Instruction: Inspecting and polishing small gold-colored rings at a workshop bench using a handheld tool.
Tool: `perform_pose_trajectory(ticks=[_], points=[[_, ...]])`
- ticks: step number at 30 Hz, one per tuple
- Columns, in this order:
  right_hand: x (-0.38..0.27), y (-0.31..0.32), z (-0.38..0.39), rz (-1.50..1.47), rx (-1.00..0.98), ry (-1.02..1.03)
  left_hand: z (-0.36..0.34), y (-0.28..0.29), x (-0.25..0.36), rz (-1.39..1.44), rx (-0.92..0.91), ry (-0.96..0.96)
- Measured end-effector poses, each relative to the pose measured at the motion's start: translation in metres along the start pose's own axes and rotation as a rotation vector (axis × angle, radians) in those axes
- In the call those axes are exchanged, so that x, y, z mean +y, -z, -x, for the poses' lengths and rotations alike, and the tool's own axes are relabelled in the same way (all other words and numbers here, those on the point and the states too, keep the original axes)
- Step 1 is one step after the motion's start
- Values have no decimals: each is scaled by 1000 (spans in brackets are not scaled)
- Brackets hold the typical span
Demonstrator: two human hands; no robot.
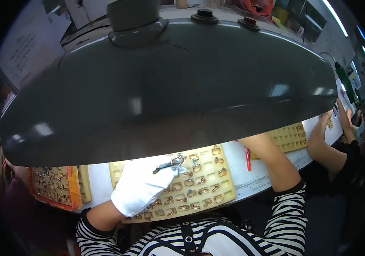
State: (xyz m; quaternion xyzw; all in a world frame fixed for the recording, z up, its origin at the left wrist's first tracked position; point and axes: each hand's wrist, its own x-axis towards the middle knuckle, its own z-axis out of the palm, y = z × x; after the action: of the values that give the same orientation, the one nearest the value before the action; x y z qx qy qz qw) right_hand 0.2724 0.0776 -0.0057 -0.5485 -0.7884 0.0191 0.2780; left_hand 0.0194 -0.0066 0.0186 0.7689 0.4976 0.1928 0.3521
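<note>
My left hand [142, 183] wears a white glove with greyish fingertips. Its thumb and fingers pinch a ring [177, 160] with a pale stone, just above a cream tray [229, 190]. Several gold-coloured rings [189, 182] stand in the tray's square slots, many with pale blue or clear stones, and some slots hold none. My bare right forearm [272, 160] reaches forward on the right. The dark lamp hood covers the fingers of my right hand, so what they hold or touch is hidden.
A large dark lamp hood [169, 94] hangs over the white table [251, 183]. Beside my right forearm lie a red pen [248, 160] and another slotted tray [285, 138]. An orange-edged tray of rings [75, 187] is at left. A co-worker's arm [319, 141] rests at far right.
</note>
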Motion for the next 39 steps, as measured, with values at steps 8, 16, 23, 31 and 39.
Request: perform_pose_trajectory(ticks=[8, 16, 23, 31, 39], points=[[0, -7, -3, 73, 88, 170, -3, 2, -1, -63, 67, -139], [-67, 19, 17, -431, -123, 466, -4, -4, -9, -347, 200, -451], [-53, 14, 24, -356, 77, 595, -4, -22, 4, -82, 379, -128], [68, 83, 69, 268, 323, 158, -7, -18, 10, 191, 448, 61], [150, 127, 124, 618, 161, -124, -10, -15, 2, 206, 460, 67]])
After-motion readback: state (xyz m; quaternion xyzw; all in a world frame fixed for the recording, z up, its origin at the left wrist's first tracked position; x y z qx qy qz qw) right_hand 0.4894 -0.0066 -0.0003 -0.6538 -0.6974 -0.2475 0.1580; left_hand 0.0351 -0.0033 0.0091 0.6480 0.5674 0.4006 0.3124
